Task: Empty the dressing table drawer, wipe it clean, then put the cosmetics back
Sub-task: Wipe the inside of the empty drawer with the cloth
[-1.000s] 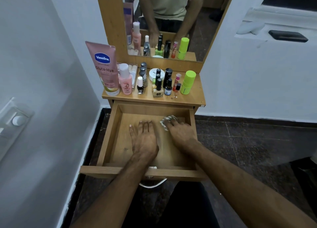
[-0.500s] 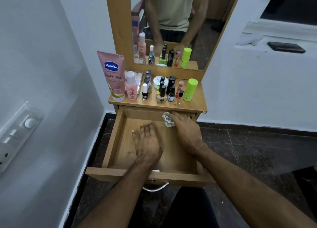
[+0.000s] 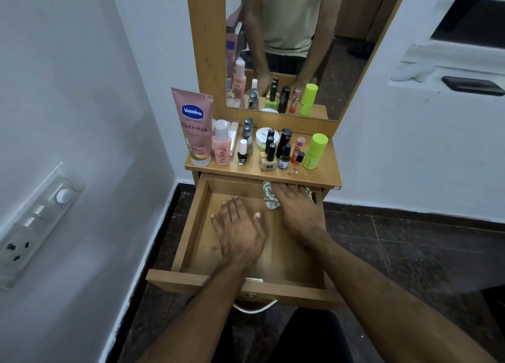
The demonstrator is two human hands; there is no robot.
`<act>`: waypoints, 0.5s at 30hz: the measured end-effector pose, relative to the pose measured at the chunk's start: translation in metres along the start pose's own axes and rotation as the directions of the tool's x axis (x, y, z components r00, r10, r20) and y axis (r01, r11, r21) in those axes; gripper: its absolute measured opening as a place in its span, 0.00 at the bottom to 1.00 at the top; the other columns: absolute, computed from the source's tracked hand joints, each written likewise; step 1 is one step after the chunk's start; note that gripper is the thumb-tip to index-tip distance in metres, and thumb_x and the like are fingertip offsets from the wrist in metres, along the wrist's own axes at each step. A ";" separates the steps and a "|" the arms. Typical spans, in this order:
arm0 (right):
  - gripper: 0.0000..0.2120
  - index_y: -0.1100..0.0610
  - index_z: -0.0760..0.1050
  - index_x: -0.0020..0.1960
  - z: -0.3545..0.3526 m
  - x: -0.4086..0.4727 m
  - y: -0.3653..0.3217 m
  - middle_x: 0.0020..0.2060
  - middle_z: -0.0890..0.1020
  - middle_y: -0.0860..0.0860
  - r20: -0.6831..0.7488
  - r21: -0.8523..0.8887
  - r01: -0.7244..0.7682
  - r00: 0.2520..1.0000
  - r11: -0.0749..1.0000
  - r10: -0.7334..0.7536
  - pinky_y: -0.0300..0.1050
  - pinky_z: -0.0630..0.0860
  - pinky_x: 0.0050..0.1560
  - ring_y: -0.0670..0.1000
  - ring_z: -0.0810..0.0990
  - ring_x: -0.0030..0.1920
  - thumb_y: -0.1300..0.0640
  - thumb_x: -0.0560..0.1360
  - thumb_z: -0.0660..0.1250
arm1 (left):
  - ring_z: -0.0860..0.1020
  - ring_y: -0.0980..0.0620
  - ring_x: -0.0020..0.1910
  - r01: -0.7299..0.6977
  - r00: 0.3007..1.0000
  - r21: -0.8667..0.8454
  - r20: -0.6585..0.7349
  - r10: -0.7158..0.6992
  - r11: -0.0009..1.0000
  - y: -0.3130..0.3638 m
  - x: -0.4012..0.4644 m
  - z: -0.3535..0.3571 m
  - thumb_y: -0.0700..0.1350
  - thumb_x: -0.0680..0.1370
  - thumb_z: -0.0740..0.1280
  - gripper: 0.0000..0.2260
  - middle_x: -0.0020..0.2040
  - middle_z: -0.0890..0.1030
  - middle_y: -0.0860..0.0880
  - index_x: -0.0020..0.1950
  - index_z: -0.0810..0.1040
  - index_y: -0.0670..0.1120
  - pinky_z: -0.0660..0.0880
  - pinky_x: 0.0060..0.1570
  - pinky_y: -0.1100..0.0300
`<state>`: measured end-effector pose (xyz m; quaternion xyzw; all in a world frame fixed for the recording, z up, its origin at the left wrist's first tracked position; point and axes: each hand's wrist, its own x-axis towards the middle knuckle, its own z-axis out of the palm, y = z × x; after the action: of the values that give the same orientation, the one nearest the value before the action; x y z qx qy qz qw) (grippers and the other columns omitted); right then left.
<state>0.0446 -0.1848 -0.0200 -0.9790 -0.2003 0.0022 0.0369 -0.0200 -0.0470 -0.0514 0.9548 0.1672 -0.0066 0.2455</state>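
Observation:
The wooden drawer [image 3: 188, 226] is pulled out and holds no cosmetics. My left hand [image 3: 240, 231] lies flat on the drawer floor, fingers straight. My right hand [image 3: 297, 209] presses a patterned cloth [image 3: 270, 198] into the drawer's far right corner; its fingertips reach under the tabletop edge. The cosmetics stand on the dressing tabletop [image 3: 325, 171]: a pink Vaseline tube [image 3: 192, 125], a pink bottle [image 3: 221, 146], several nail polish bottles [image 3: 269, 157], a white jar [image 3: 263, 137] and a lime green stick [image 3: 315, 151].
A mirror [image 3: 287, 43] in a wooden frame rises behind the tabletop and reflects a person's torso. A white wall with a switch panel [image 3: 35, 220] runs along the left. Dark tiled floor [image 3: 410, 253] lies to the right. A metal handle [image 3: 254, 309] hangs under the drawer front.
My right hand has slid the cloth from mid-drawer toward the back right corner, under the tabletop edge. My left hand stays flat on the drawer floor.

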 end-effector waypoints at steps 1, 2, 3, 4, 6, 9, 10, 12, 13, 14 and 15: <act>0.27 0.52 0.51 0.83 0.000 0.003 -0.004 0.81 0.60 0.52 0.009 -0.010 0.035 0.999 0.999 -0.035 0.51 0.50 0.79 0.53 0.58 0.80 0.54 0.86 0.52 | 0.47 0.46 0.82 -0.006 1.000 -0.008 -0.014 0.006 1.000 0.001 0.000 -0.001 0.57 0.84 0.51 0.32 0.83 0.54 0.44 0.82 0.49 0.43 0.40 0.78 0.41; 0.27 0.52 0.51 0.83 0.001 0.007 -0.006 0.81 0.60 0.52 0.012 -0.012 0.059 0.998 0.998 -0.058 0.51 0.50 0.79 0.53 0.58 0.80 0.54 0.85 0.53 | 0.46 0.46 0.82 -0.014 1.000 -0.013 -0.025 0.014 1.000 0.001 0.001 -0.003 0.57 0.84 0.52 0.32 0.83 0.53 0.44 0.82 0.49 0.43 0.40 0.78 0.42; 0.27 0.52 0.52 0.83 0.002 0.012 -0.009 0.81 0.61 0.51 0.012 -0.005 0.060 0.998 0.998 -0.060 0.51 0.52 0.79 0.53 0.59 0.80 0.54 0.85 0.54 | 0.46 0.46 0.82 -0.023 0.999 -0.015 -0.036 0.022 1.000 0.001 0.002 -0.005 0.57 0.83 0.51 0.32 0.83 0.52 0.44 0.82 0.48 0.43 0.39 0.78 0.42; 0.27 0.52 0.54 0.82 0.003 0.015 -0.010 0.80 0.63 0.51 0.011 0.007 0.045 0.999 0.999 -0.045 0.51 0.54 0.79 0.53 0.61 0.79 0.53 0.85 0.56 | 0.46 0.46 0.82 -0.033 0.998 -0.017 -0.049 0.032 0.999 0.000 0.004 -0.008 0.57 0.83 0.51 0.32 0.83 0.52 0.44 0.82 0.48 0.43 0.39 0.78 0.42; 0.27 0.51 0.58 0.81 0.001 0.018 -0.013 0.78 0.68 0.51 0.005 0.027 0.008 1.000 1.000 -0.008 0.51 0.59 0.77 0.53 0.65 0.77 0.55 0.83 0.59 | 0.46 0.46 0.82 -0.058 0.996 -0.006 -0.075 0.057 0.998 -0.006 0.009 -0.018 0.59 0.82 0.49 0.32 0.83 0.52 0.44 0.82 0.50 0.44 0.38 0.78 0.42; 0.29 0.50 0.61 0.80 -0.002 0.021 -0.013 0.76 0.71 0.51 0.014 0.007 -0.013 1.000 1.000 0.013 0.51 0.62 0.75 0.52 0.69 0.75 0.58 0.80 0.63 | 0.45 0.45 0.82 -0.076 0.991 0.071 -0.104 0.083 0.995 -0.030 0.021 -0.038 0.59 0.82 0.52 0.31 0.83 0.51 0.44 0.82 0.53 0.46 0.40 0.78 0.40; 0.30 0.50 0.62 0.80 -0.002 0.021 -0.013 0.75 0.71 0.51 0.018 0.003 -0.019 1.000 1.000 0.018 0.52 0.62 0.75 0.52 0.69 0.75 0.59 0.80 0.64 | 0.45 0.45 0.82 -0.072 0.991 0.098 -0.109 0.082 0.993 -0.040 0.024 -0.044 0.58 0.82 0.53 0.31 0.83 0.50 0.44 0.82 0.52 0.46 0.39 0.77 0.40; 0.30 0.50 0.62 0.80 -0.003 0.023 -0.019 0.75 0.72 0.50 0.017 0.001 -0.022 1.000 1.000 0.022 0.52 0.63 0.75 0.52 0.69 0.75 0.59 0.79 0.63 | 0.45 0.44 0.82 -0.038 0.995 0.115 -0.088 0.048 0.993 -0.061 0.027 -0.054 0.56 0.82 0.54 0.32 0.83 0.48 0.43 0.83 0.49 0.46 0.39 0.77 0.40; 0.30 0.50 0.62 0.80 -0.004 0.024 -0.023 0.76 0.71 0.51 0.020 -0.003 -0.017 1.000 1.000 0.017 0.52 0.63 0.75 0.52 0.69 0.75 0.59 0.79 0.63 | 0.46 0.44 0.82 -0.012 0.999 0.099 -0.044 0.017 0.995 -0.068 0.027 -0.056 0.55 0.83 0.55 0.32 0.83 0.47 0.43 0.83 0.47 0.45 0.40 0.77 0.40; 0.30 0.51 0.61 0.80 -0.005 0.026 -0.030 0.76 0.71 0.51 0.024 -0.009 -0.008 1.000 1.000 0.008 0.52 0.62 0.75 0.52 0.68 0.75 0.60 0.79 0.62 | 0.48 0.43 0.82 0.012 1.000 0.063 0.022 -0.013 0.998 -0.073 0.026 -0.058 0.54 0.83 0.56 0.33 0.83 0.46 0.44 0.83 0.44 0.45 0.44 0.78 0.39; 0.31 0.51 0.60 0.80 -0.005 0.028 -0.038 0.76 0.70 0.51 0.028 -0.016 0.002 1.000 1.000 -0.002 0.51 0.62 0.74 0.52 0.68 0.75 0.61 0.79 0.62 | 0.51 0.42 0.81 0.025 0.996 0.014 0.083 -0.026 1.000 -0.078 0.025 -0.059 0.52 0.83 0.58 0.35 0.83 0.45 0.45 0.83 0.42 0.45 0.48 0.79 0.39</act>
<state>0.0555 -0.1389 -0.0118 -0.9790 -0.2018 0.0143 0.0263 -0.0256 0.0532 -0.0383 0.9530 0.1691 -0.0507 0.2460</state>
